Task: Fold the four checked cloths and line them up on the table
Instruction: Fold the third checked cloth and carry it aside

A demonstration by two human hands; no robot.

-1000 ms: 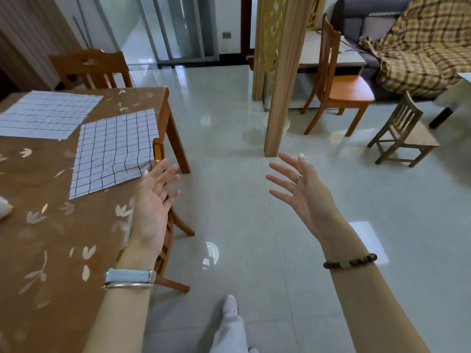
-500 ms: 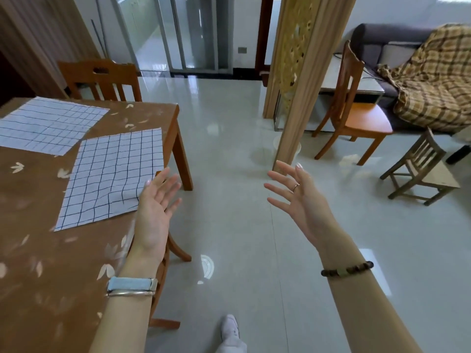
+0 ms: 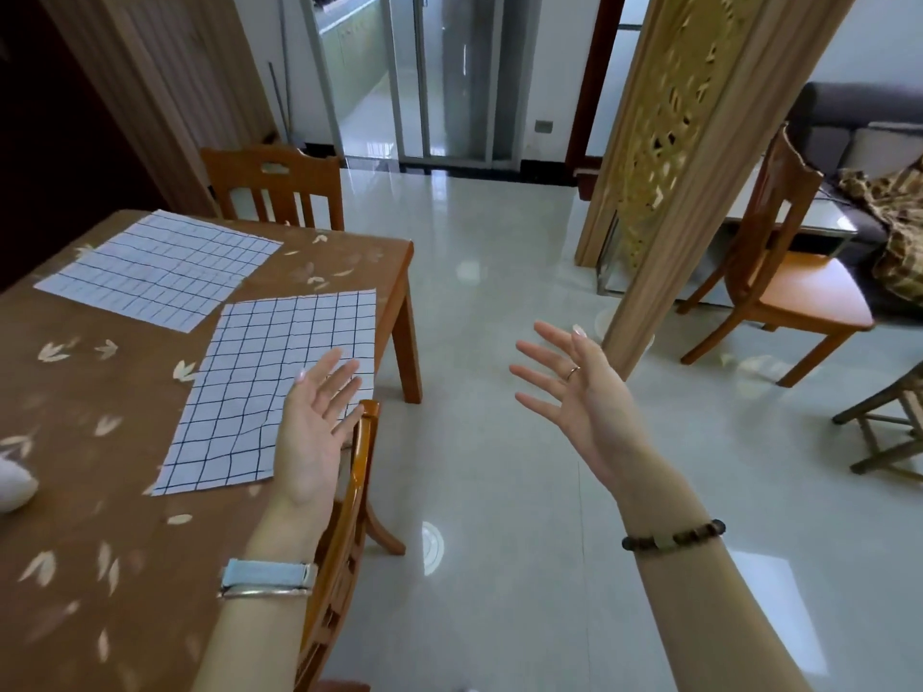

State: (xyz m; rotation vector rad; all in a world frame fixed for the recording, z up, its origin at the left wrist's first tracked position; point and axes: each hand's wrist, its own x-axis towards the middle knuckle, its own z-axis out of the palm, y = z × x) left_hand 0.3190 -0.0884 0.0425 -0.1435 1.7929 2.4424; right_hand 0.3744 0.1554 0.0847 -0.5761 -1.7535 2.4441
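Note:
Two white cloths with dark checks lie flat and unfolded on the brown table [image 3: 90, 442]. The near cloth [image 3: 259, 397] sits by the table's right edge; the far cloth [image 3: 160, 267] lies toward the back left. My left hand [image 3: 314, 432] hovers palm up with straight fingers over the near cloth's right corner, holding nothing. My right hand [image 3: 574, 397] is raised over the floor to the right of the table, fingers spread and empty.
A wooden chair [image 3: 349, 516] stands tucked against the table's right side under my left arm, another chair [image 3: 274, 187] at the far end. A carved wooden pillar [image 3: 674, 167], more chairs [image 3: 789, 287] and a sofa stand on the right. A white object [image 3: 12, 484] shows at the left edge.
The view has swung left and tilted up toward the table. Both hands stay open and raised; my left hand now overlaps the near cloth's corner.

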